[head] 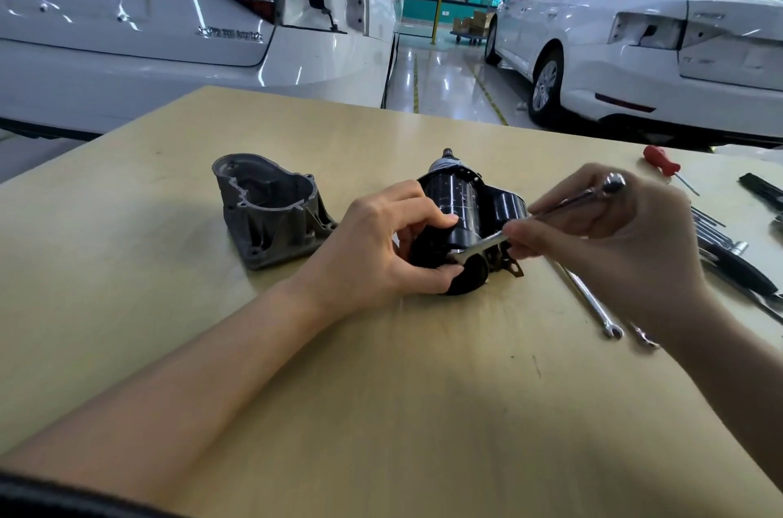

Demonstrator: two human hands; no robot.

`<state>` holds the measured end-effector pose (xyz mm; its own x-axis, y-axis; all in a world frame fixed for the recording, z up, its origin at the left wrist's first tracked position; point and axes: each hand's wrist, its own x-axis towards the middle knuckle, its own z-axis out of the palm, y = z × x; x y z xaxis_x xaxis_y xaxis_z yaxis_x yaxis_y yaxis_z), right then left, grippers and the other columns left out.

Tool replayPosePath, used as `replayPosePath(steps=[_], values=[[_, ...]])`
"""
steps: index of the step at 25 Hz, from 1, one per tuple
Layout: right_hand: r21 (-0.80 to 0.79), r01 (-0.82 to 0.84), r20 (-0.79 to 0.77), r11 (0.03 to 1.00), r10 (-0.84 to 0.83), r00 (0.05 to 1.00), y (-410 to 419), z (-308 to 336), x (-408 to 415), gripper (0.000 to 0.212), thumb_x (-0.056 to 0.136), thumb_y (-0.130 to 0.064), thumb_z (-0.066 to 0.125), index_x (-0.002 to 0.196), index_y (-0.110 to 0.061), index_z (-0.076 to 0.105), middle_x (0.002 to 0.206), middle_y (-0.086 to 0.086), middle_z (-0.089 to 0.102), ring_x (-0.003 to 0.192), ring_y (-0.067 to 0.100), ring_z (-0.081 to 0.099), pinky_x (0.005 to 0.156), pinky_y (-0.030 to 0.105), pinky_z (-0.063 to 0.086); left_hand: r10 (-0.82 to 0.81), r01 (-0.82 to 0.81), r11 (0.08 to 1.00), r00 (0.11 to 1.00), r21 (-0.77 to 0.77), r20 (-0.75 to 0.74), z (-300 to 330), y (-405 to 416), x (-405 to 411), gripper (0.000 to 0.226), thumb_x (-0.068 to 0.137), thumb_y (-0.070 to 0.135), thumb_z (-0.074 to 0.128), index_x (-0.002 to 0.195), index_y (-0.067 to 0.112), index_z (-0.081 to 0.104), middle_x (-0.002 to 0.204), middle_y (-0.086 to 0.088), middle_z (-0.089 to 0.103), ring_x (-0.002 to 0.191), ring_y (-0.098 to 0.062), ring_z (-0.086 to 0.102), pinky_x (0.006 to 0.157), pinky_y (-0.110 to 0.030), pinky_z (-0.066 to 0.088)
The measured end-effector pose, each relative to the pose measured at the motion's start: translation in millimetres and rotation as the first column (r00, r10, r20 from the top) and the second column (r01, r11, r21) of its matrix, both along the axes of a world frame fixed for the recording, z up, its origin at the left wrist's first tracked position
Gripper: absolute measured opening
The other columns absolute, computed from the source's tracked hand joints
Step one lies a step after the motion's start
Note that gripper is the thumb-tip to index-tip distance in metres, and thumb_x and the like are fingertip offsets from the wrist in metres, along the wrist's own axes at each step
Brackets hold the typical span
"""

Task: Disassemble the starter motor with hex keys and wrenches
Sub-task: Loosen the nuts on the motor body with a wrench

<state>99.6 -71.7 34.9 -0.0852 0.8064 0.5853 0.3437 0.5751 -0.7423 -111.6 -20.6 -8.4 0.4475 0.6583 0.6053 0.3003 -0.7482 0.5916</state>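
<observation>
A: What is closest to us?

B: Two bare arms reach over a tan table (381,411). The left hand (381,246) curls round the near end of the black starter motor (462,216) and holds it on the table.

A: And the other hand?

B: The right hand (606,238) pinches a shiny wrench (538,221). The wrench's flat open end sits at the near end of the motor, close to the left thumb. Its round end sticks up past the right hand.

A: Where is the motor?

B: In the middle of the table, lying on its side between the two hands. A little shaft pokes out of its far end.

A: What else is there?

B: A gray metal housing (271,208) stands just left of the motor, apart from it. More wrenches (593,305) lie to the right, and a red-handled screwdriver (663,165) lies farther back.

A: And far away?

B: Two white cars (169,30) are parked on a shiny floor.
</observation>
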Motion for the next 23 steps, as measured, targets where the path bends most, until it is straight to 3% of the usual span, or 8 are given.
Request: replayPosePath(steps=[5, 8, 10, 12, 14, 16, 18, 23], values=[[0.091, -0.159, 0.377, 0.983, 0.113, 0.919, 15, 28, -30, 0.018, 0.078, -0.014, 0.077, 0.083, -0.007, 0.061, 0.067, 0.001, 0.067, 0.061, 0.014, 0.066, 0.062, 0.028, 0.055, 0.042, -0.042, 0.998, 0.999, 0.038, 0.01, -1, 0, 2, 0.027, 0.067, 0.018, 0.085, 0.088, 0.013, 0.068, 0.083, 0.006, 0.056, 0.072, -0.009, 0.055, 0.057, -0.015, 0.045], [0.101, -0.267, 0.598, 0.958, 0.156, 0.786, 25, 36, -51, 0.01, 0.082, -0.011, 0.068, 0.088, -0.005, 0.063, 0.067, 0.0, 0.065, 0.06, 0.014, 0.061, 0.062, 0.035, 0.052, 0.028, -0.026, 0.998, 0.999, -0.049, 0.04, -1, 1, -1, 0.027, 0.061, 0.022, 0.089, 0.079, 0.02, 0.069, 0.082, 0.011, 0.06, 0.075, -0.005, 0.059, 0.062, -0.015, 0.047], [0.11, -0.31, 0.733, 0.944, 0.133, 0.667, 32, 36, -66, 0.01, 0.084, -0.012, 0.066, 0.093, -0.01, 0.068, 0.069, -0.002, 0.066, 0.063, 0.013, 0.059, 0.064, 0.031, 0.048, 0.015, -0.012, 0.996, 0.999, -0.09, 0.034, -1, 4, -5, 0.032, 0.058, 0.022, 0.092, 0.079, 0.024, 0.068, 0.082, 0.016, 0.064, 0.081, 0.005, 0.061, 0.071, -0.01, 0.045], [0.106, -0.341, 0.819, 0.934, 0.112, 0.562, 38, 32, -76, 0.015, 0.086, -0.012, 0.062, 0.098, -0.011, 0.07, 0.075, 0.001, 0.069, 0.069, 0.016, 0.06, 0.068, 0.026, 0.045, 0.01, -0.01, 0.985, 1.0, -0.172, -0.002, -2, 7, -8, 0.032, 0.058, 0.02, 0.092, 0.079, 0.015, 0.068, 0.077, 0.007, 0.068, 0.081, 0.0, 0.064, 0.072, -0.015, 0.048], [0.044, -0.339, 0.741, 0.94, 0.197, 0.642, 37, 27, -76, 0.017, 0.087, -0.008, 0.063, 0.102, -0.009, 0.072, 0.078, 0.005, 0.072, 0.07, 0.018, 0.064, 0.069, 0.025, 0.048, -0.014, 0.015, 0.972, 1.0, -0.236, 0.008, -3, 10, -10, 0.029, 0.06, 0.012, 0.09, 0.079, 0.013, 0.068, 0.074, -0.003, 0.067, 0.076, -0.009, 0.065, 0.07, -0.02, 0.053], [-0.055, -0.321, 0.389, 0.945, 0.317, 0.865, 32, 22, -63, 0.016, 0.086, 0.0, 0.065, 0.1, -0.006, 0.069, 0.075, 0.009, 0.071, 0.062, 0.015, 0.066, 0.063, 0.027, 0.053, -0.08, 0.107, 0.941, 0.992, -0.321, 0.095, -1, 10, -11, 0.034, 0.06, 0.002, 0.087, 0.086, 0.016, 0.069, 0.081, -0.02, 0.063, 0.075, -0.021, 0.061, 0.075, -0.04, 0.056], [-0.017, -0.286, 0.068, 0.958, 0.286, 0.956, 23, 12, -46, 0.012, 0.084, 0.0, 0.065, 0.09, -0.01, 0.063, 0.072, 0.002, 0.066, 0.055, 0.011, 0.061, 0.055, 0.024, 0.051, -0.122, 0.165, 0.915, 0.983, -0.369, 0.139, 2, 9, -11, 0.042, 0.062, -0.001, 0.086, 0.094, 0.02, 0.069, 0.085, -0.034, 0.057, 0.076, -0.025, 0.057, 0.081, -0.054, 0.053], [0.199, -0.188, -0.019, 0.962, 0.195, 0.981, -4, -9, -36, 0.009, 0.089, -0.012, 0.062, 0.089, -0.02, 0.06, 0.082, -0.006, 0.066, 0.064, 0.017, 0.065, 0.062, 0.026, 0.053, -0.127, 0.17, 0.913, 0.982, -0.37, 0.137, 1, 9, -12, 0.048, 0.062, 0.005, 0.086, 0.094, 0.039, 0.072, 0.078, -0.024, 0.058, 0.077, -0.021, 0.061, 0.078, -0.034, 0.056]])
